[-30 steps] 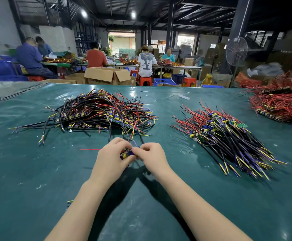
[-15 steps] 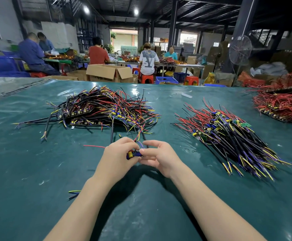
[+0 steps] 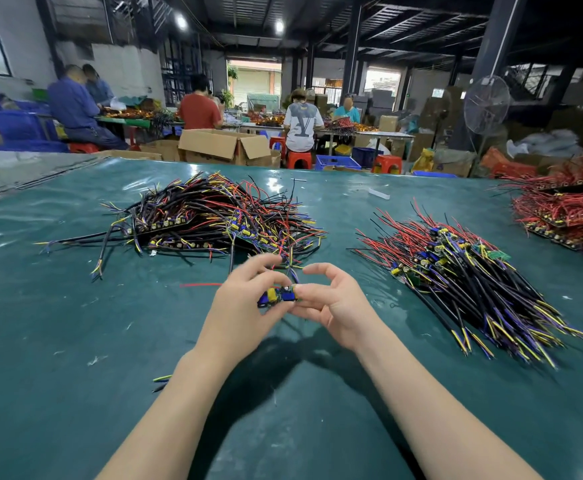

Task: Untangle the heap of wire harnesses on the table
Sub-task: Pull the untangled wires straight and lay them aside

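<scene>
Green sheeting covers the table (image 3: 75, 341) that fills the lower two thirds of the head view, with a workshop of seated workers and cardboard boxes across the top of the frame. Left of centre lies the tangled heap of wire harnesses (image 3: 210, 220), its black, red and yellow leads crossing every way. Right of centre sits a combed-out pile (image 3: 463, 271), its wires running the same direction toward lower right; a red bundle (image 3: 567, 209) lies at the right edge.

At centre frame the left hand (image 3: 245, 306) and right hand (image 3: 335, 303) meet just below the heap, each pinching one end of a small blue-and-yellow board (image 3: 279, 295) between thumb and fingertips, the right forefinger arched free above. Thin leads run up from it toward the heap.

Judging by looks, a harness is light and limp; the wires will snag and drag neighbours. The rigid board seems the sounder place to hold, pulling gently so solder joints are not strained.
</scene>
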Demonstrator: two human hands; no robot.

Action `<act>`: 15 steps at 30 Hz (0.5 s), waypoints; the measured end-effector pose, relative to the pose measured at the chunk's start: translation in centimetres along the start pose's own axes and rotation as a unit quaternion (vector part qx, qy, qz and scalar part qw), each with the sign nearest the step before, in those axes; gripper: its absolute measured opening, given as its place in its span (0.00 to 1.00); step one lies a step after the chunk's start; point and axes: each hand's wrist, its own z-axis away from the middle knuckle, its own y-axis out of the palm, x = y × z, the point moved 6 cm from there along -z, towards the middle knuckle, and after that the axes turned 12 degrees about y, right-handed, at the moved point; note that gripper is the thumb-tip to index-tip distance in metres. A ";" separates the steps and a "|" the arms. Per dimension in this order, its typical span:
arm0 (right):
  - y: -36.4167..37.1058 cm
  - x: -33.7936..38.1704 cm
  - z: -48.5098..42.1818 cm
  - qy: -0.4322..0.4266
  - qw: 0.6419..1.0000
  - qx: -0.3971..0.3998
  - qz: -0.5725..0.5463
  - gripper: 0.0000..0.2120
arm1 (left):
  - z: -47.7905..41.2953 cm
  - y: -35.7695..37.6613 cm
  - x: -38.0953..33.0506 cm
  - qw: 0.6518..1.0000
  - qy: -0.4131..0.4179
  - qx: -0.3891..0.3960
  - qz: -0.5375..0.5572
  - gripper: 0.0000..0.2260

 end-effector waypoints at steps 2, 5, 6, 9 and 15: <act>-0.2 0.3 0.1 -0.024 0.999 -0.024 0.026 0.13 | 0.3 -0.8 1.4 0.997 -0.068 -0.043 0.004 0.19; -0.4 0.4 0.1 -0.039 0.999 -0.036 0.008 0.13 | 1.6 -0.4 3.8 0.939 -0.290 -0.068 0.173 0.20; -0.3 0.4 0.1 -0.040 0.999 -0.033 0.000 0.13 | 2.0 0.6 4.2 0.907 -0.337 -0.048 0.246 0.15; 0.2 0.2 0.1 -0.036 0.999 -0.009 -0.019 0.14 | 2.2 1.9 3.8 0.871 -0.353 -0.002 0.342 0.10; 1.1 0.0 0.3 -0.038 0.993 0.057 -0.091 0.16 | 2.1 1.5 3.7 0.821 -0.357 -0.024 0.445 0.10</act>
